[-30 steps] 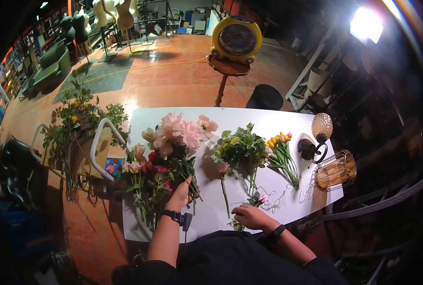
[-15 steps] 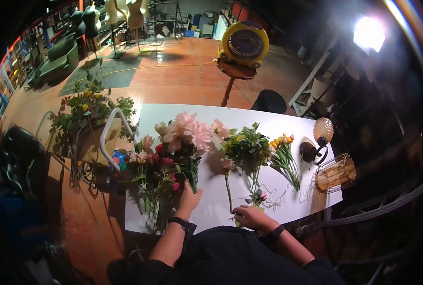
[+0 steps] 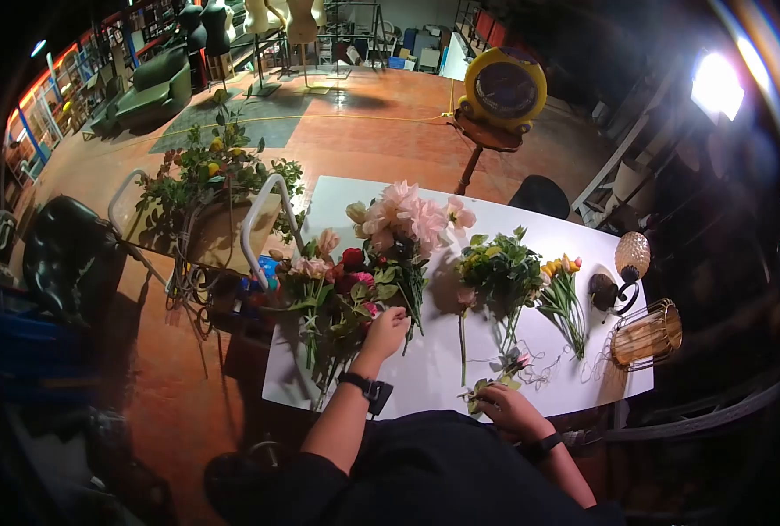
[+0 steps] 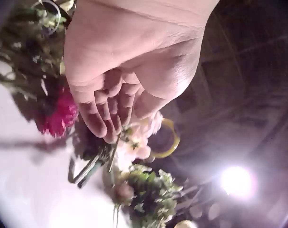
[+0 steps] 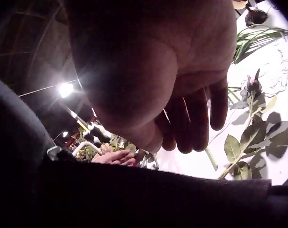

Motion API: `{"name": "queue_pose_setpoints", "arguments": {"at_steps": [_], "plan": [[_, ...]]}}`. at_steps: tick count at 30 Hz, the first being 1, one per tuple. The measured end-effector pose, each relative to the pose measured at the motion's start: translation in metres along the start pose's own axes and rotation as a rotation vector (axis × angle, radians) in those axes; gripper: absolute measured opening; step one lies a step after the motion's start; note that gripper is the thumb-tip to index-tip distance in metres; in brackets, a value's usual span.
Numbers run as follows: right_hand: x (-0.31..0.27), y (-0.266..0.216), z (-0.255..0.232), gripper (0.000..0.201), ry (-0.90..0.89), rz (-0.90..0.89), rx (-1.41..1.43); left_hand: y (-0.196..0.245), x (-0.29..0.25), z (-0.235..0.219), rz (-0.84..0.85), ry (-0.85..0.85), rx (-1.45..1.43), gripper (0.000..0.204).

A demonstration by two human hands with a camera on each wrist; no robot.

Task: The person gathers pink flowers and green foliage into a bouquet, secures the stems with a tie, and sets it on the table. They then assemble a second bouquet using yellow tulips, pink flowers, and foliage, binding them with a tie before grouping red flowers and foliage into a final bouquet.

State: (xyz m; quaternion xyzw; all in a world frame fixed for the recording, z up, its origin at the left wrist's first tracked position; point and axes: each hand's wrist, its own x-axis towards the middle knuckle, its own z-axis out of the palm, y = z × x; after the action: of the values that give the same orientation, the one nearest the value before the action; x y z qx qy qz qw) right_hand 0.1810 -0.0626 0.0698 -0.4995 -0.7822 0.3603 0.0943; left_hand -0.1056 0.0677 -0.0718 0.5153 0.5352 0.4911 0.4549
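Note:
My left hand [image 3: 384, 335] is over the left part of the white table [image 3: 434, 373], its fingers loosely bent with nothing held. Beyond its fingertips in the left wrist view lie the cut green stems [image 4: 89, 169] of the large pink peonies [image 3: 407, 216]. A magenta flower [image 4: 62, 115] is beside the fingers, among red and pale pink blooms. Near the front edge, my right hand [image 3: 511, 410] hovers by a leafy rose stem [image 5: 248, 142] with a dark pink bud [image 5: 253, 85]. Its fingers hang relaxed, and no object shows in its grasp.
Right of the peonies lie a pale pink rose [image 3: 466, 298], a leafy green bunch [image 3: 499, 267] and yellow tulips [image 3: 565, 307]. A wall lamp [image 3: 633, 256] and wire basket [image 3: 647, 335] occupy the right end. A metal-railed cart [image 3: 248, 232] with foliage stands left.
My left hand, earlier around the peony stems, has let go of them and drawn away to their left. The peonies rest on the table. The right hand stays near the front edge; the view has shifted left.

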Motion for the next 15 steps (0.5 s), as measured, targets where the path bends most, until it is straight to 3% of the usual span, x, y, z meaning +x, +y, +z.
{"name": "queue_pose_setpoints", "arguments": {"at_steps": [1, 3, 5, 9, 11, 15], "plan": [[-0.001, 0.001, -0.001, 0.023, 0.002, 0.0, 0.008, 0.003, -0.005, -0.014, -0.002, -0.003, 0.007, 0.029], [-0.004, -0.002, -0.006, 0.024, 0.023, 0.065, 0.03, 0.032, -0.025, -0.055, -0.2, -0.084, -0.36, 0.021], [-0.004, -0.009, -0.017, 0.025, 0.016, 0.17, 0.029, 0.067, -0.043, -0.094, -0.216, 0.013, -0.455, 0.016], [0.0, -0.003, -0.032, 0.024, 0.066, 0.158, 0.024, 0.021, -0.052, -0.169, -0.239, 0.402, -0.041, 0.013], [-0.002, -0.004, -0.037, 0.024, 0.103, 0.156, 0.004, -0.014, -0.053, -0.187, -0.202, 0.494, 0.222, 0.017], [-0.005, -0.002, -0.036, 0.022, 0.222, 0.119, 0.029, -0.051, -0.048, -0.188, -0.254, 0.411, 0.531, 0.04]]}}
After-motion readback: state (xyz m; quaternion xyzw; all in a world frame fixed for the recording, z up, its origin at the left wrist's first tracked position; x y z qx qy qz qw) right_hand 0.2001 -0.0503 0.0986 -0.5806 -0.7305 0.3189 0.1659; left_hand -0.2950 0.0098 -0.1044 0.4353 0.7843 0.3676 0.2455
